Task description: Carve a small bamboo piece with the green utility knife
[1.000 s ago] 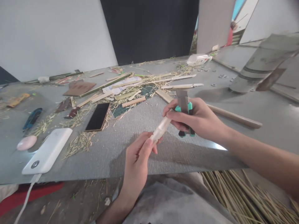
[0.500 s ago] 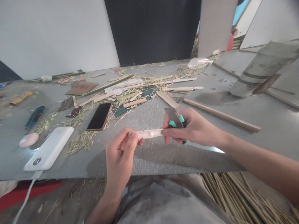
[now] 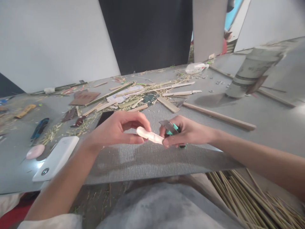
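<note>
- Clock face centred on the stick (image 3: 154, 137); 12 points away from you.
- Stick: pale, short, held up off the table (image 3: 128, 165), spanning both your hands. Rounded end at 10, other end at 4, under your right thumb.
- Left hand (image 3: 116, 128), at 9: forefinger on the stick's upper edge, thumb beneath, a light pinch near the rounded end. How the remaining fingers sit is hidden from you.
- Right hand (image 3: 187, 130), at 3: thumb presses the stick's 4 o'clock end; fingers wrap the knife (image 3: 173, 128), teal and dark, in the same grasp.
- Blade points to 10 from your right hand, over the stick's upper side. Touching or apart: cannot tell.
- Handling, by judgement: looks like wood or bamboo; light, stiff, no give in the pinch. The pale faces are likely smooth, so a loose pinch may let it roll.
- Faint ridge seems to cross its middle; perhaps its toughest spot. Thin edges could splinter.
- Best hold, by judgement: the rounded end, thumb and forefinger on opposite faces, fingertips behind the blade's line. Two fingers should carry it easily.
- Around you: shavings (image 3: 156, 99) at 12, rod (image 3: 220, 117) between 2 and 3, phone (image 3: 105, 116) between 9 and 10, partly behind your left hand.
</note>
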Demonstrator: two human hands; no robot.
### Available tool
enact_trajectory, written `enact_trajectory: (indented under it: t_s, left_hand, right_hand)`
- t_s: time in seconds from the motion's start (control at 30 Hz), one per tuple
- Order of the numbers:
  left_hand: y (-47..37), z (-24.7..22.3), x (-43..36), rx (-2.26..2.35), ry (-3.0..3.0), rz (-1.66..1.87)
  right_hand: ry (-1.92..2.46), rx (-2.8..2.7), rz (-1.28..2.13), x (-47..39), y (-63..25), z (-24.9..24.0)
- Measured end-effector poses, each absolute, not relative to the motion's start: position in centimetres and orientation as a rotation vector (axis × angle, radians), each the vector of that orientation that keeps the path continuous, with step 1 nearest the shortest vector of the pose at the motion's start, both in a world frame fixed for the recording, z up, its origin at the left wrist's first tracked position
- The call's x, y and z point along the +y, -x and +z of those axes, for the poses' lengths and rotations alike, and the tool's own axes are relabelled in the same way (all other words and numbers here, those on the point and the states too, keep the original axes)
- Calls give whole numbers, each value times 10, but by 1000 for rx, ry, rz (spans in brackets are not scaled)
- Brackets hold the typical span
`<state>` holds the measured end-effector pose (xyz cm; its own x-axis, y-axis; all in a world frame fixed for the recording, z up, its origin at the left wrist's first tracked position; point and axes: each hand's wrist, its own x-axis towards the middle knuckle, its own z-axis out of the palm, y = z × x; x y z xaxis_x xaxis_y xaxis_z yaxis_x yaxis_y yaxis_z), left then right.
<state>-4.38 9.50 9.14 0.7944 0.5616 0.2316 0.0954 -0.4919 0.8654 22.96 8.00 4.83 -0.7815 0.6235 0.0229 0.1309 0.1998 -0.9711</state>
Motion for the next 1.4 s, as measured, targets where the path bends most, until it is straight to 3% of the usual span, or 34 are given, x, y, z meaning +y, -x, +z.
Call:
enact_trajectory:
  t_s: [0.13, 0.27, 0.43, 0.63, 1.4]
  left_hand:
    - [45, 82, 108, 378, -2068, 730]
    - [46, 74, 114, 485, -2172, 765]
    - [46, 70, 121, 561, -2462, 604]
    - [40, 61, 122, 483, -2526, 579]
    - [38, 49, 118, 395, -2544, 529]
  right_hand:
    - [691, -2130, 1586, 82, -229, 47]
    - [829, -2278, 1101, 96, -233, 48]
    - [544, -2631, 710, 125, -232, 46]
    - [422, -2601, 166, 128, -214, 31]
    - [471, -2434, -215, 125, -212, -4]
